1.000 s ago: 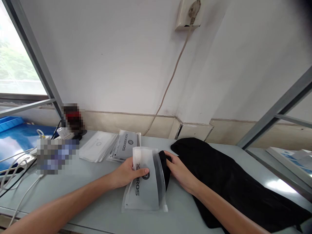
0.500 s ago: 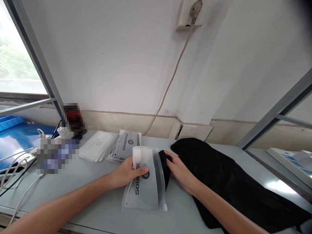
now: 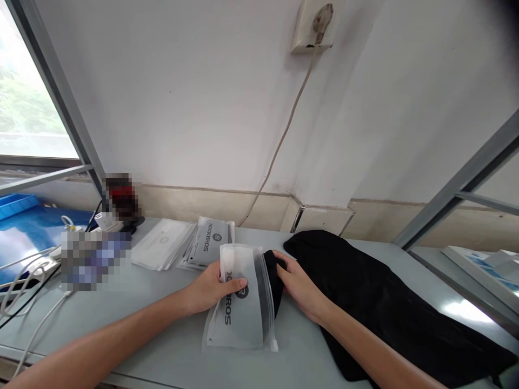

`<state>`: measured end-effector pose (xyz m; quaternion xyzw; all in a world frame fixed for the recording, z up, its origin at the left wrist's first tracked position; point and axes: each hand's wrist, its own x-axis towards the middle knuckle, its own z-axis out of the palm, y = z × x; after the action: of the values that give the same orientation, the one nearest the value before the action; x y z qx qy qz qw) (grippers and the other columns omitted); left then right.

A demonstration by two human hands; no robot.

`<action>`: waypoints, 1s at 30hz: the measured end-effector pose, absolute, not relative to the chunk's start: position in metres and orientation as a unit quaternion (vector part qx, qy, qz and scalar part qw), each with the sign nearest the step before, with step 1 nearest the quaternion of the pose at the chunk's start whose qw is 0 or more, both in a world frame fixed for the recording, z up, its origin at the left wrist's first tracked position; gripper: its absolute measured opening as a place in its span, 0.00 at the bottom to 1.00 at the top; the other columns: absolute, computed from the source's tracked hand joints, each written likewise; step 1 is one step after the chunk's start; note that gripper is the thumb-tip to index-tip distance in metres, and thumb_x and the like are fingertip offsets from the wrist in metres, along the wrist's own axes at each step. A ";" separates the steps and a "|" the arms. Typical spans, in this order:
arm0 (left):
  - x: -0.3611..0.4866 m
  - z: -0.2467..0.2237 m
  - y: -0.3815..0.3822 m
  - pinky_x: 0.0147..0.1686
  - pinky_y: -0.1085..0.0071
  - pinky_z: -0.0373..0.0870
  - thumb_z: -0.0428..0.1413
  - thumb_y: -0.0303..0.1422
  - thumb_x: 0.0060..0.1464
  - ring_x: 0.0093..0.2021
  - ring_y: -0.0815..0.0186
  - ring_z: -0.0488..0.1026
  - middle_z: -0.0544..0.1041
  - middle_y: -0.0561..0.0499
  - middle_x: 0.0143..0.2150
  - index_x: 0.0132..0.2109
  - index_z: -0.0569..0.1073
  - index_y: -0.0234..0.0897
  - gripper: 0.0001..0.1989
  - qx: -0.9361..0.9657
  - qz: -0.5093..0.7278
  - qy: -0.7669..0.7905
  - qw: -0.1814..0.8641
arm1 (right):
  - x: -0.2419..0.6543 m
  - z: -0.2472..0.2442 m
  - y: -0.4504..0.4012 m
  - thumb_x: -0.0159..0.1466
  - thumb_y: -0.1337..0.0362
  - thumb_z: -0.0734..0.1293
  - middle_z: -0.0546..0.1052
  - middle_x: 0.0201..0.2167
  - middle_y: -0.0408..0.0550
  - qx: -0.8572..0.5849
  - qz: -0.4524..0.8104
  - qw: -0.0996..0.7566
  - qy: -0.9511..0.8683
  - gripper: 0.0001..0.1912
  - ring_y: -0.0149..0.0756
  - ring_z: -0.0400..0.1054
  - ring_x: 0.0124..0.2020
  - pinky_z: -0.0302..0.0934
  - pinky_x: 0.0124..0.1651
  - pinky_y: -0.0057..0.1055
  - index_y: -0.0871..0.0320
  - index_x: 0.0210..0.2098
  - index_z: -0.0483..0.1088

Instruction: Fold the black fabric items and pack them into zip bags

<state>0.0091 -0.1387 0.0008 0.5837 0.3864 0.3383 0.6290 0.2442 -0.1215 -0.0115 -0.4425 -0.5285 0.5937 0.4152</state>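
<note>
My left hand [image 3: 213,289] grips a frosted zip bag [image 3: 243,324] by its left side, thumb lying across the round logo on the front. The bag is printed ROCKBROS and has its zip edge and white slider on the right. A folded black cloth [image 3: 274,278] sticks out of that right edge, partly inside the bag. My right hand [image 3: 298,281] pinches the cloth's outer end; its fingertips are partly hidden. A large black cloth piece [image 3: 377,302] lies on the table to the right, partly beneath my right forearm.
On the grey table [image 3: 162,340], a stack of white zip bags [image 3: 164,243] lies beside a stack of ROCKBROS bags [image 3: 211,243]. White cables [image 3: 30,281] and a power strip crowd the left. A cord [image 3: 279,143] hangs from the wall socket [image 3: 310,27]. Metal posts rise on both sides.
</note>
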 end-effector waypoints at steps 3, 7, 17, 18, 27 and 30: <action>0.009 0.000 -0.139 0.45 0.61 0.73 0.68 0.49 0.54 0.42 0.57 0.76 0.80 0.47 0.40 0.47 0.75 0.36 0.24 0.582 0.337 0.386 0.631 | 0.244 -0.011 -0.122 0.62 0.42 0.72 0.81 0.37 0.43 -0.449 0.582 0.419 -0.533 0.21 0.41 0.73 0.34 0.65 0.37 0.35 0.50 0.44 0.78; 0.008 0.000 -0.138 0.45 0.62 0.72 0.68 0.49 0.55 0.43 0.58 0.76 0.80 0.46 0.42 0.49 0.75 0.35 0.24 0.582 0.334 0.393 0.629 | 0.243 -0.009 -0.122 0.60 0.43 0.74 0.80 0.33 0.42 -0.453 0.582 0.420 -0.529 0.21 0.39 0.71 0.31 0.63 0.35 0.34 0.50 0.43 0.78; 0.005 -0.002 -0.130 0.40 0.67 0.71 0.68 0.47 0.55 0.38 0.61 0.75 0.79 0.48 0.36 0.41 0.75 0.36 0.20 0.562 0.409 0.449 0.562 | 0.240 -0.001 -0.123 0.59 0.49 0.73 0.80 0.36 0.47 -0.412 0.628 0.500 -0.431 0.17 0.48 0.75 0.40 0.67 0.34 0.36 0.52 0.41 0.74; 0.005 -0.002 -0.129 0.39 0.67 0.71 0.67 0.47 0.55 0.37 0.61 0.75 0.79 0.49 0.36 0.41 0.75 0.36 0.19 0.556 0.418 0.453 0.558 | 0.240 0.000 -0.124 0.60 0.48 0.72 0.81 0.37 0.48 -0.399 0.634 0.492 -0.444 0.17 0.48 0.75 0.41 0.68 0.35 0.36 0.52 0.41 0.74; 0.009 0.002 -0.137 0.48 0.62 0.72 0.68 0.48 0.55 0.47 0.57 0.76 0.80 0.45 0.47 0.53 0.73 0.36 0.26 0.564 0.375 0.418 0.605 | 0.240 -0.006 -0.121 0.58 0.53 0.75 0.76 0.32 0.41 -0.449 0.535 0.471 -0.539 0.14 0.39 0.69 0.34 0.63 0.34 0.33 0.52 0.37 0.71; 0.009 0.000 -0.139 0.53 0.60 0.71 0.64 0.50 0.59 0.53 0.53 0.76 0.80 0.44 0.51 0.54 0.74 0.37 0.25 0.564 0.365 0.396 0.626 | 0.242 -0.006 -0.120 0.59 0.57 0.74 0.74 0.29 0.40 -0.437 0.501 0.469 -0.581 0.10 0.38 0.67 0.34 0.62 0.38 0.34 0.53 0.33 0.72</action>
<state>0.0087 -0.1388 -0.0002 0.5637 0.3957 0.3653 0.6263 0.2416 -0.1199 -0.0057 -0.4374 -0.5813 0.5009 0.4689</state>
